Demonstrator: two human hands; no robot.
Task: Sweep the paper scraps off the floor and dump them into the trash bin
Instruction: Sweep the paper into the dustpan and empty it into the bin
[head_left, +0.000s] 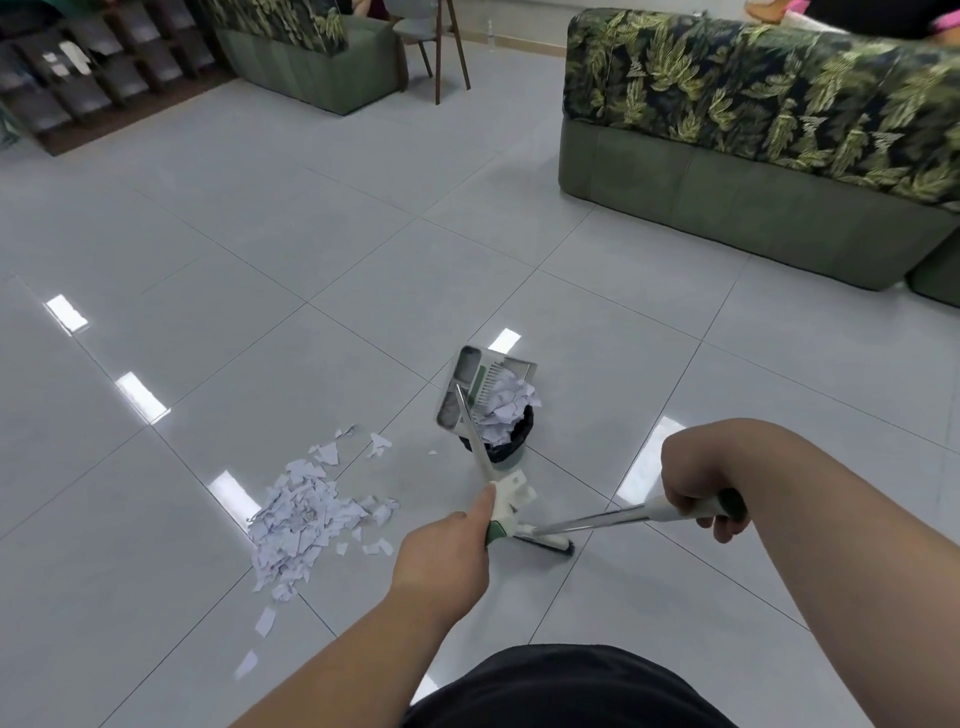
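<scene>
My left hand (441, 556) curled round dustpan (483, 387) handle, on near side of bin (506, 447). Handle runs from fist up and away to pan, which is tipped over bin mouth. Scraps (506, 410) bunched at pan's low edge, right above bin. My right hand (701, 493) grips broom (597, 522) handle, right of bin. Shaft slants left and down, head on floor (311, 234) at bin's near side. Loose pile (301, 519) of paper left of bin, well apart.
</scene>
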